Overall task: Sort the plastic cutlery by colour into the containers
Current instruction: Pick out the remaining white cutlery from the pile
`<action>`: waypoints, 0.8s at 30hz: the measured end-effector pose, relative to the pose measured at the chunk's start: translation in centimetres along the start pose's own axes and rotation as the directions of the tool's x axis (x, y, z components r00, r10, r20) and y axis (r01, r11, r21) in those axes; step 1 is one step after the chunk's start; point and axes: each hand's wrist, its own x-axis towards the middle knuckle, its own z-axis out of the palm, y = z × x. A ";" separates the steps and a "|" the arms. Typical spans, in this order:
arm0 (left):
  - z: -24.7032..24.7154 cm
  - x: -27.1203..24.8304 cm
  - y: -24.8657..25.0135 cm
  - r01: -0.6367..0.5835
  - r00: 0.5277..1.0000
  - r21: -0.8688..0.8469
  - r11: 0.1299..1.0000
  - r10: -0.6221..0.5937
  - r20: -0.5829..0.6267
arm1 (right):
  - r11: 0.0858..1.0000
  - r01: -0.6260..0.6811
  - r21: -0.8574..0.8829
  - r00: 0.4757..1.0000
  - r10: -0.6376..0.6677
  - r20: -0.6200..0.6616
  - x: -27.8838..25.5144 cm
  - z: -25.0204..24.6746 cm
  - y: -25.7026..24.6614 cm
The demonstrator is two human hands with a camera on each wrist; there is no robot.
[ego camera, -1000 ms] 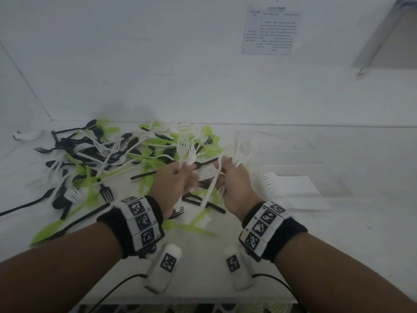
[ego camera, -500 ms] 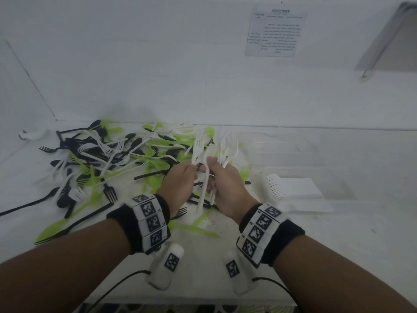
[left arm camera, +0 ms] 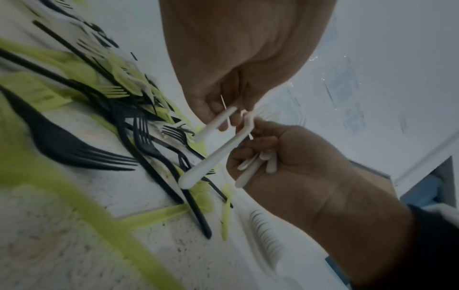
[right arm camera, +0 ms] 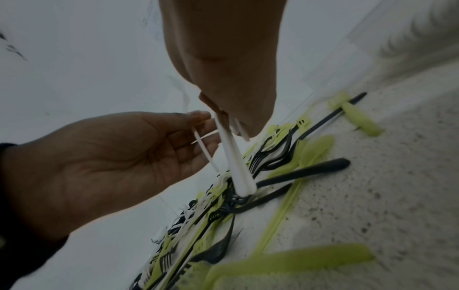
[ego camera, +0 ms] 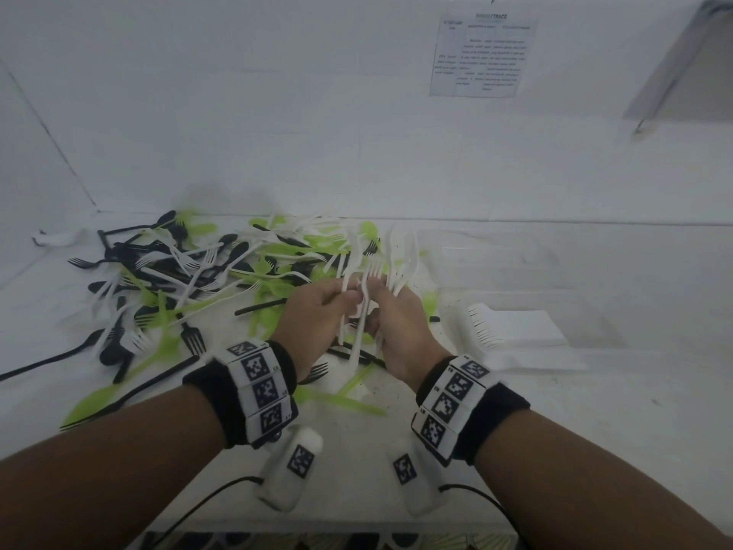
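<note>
Right hand point(ego camera: 400, 323) clutches a bundle of thin white plastic forks point(ego camera: 396, 260); left hand point(ego camera: 317, 317) fingers pinch one white plastic fork point(left arm camera: 218, 121) beside it. Light, springy and slippery, probably; best gripped mid-handle.

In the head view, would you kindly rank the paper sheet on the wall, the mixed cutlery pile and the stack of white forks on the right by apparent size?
1. Mixed cutlery pile, spread widest.
2. Paper sheet on the wall; it hangs farther off, so its true size is unsure.
3. Stack of white forks, the smallest patch.
</note>
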 end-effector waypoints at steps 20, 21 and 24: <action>-1.6 0.5 0.3 -0.222 0.841 0.410 0.885 -0.039 0.539 | 0.996 -0.053 0.065 0.995 0.047 0.091 0.2 -2.0 -1.0; -1.6 0.4 0.5 -0.234 0.843 0.419 0.877 -0.031 0.536 | 0.998 -0.044 0.048 0.995 0.039 0.097 0.2 -2.0 -1.0; -1.4 0.6 1.1 -0.213 0.935 0.435 0.875 0.053 0.351 | 0.997 -0.049 0.066 0.994 0.042 0.099 0.1 -1.9 -1.3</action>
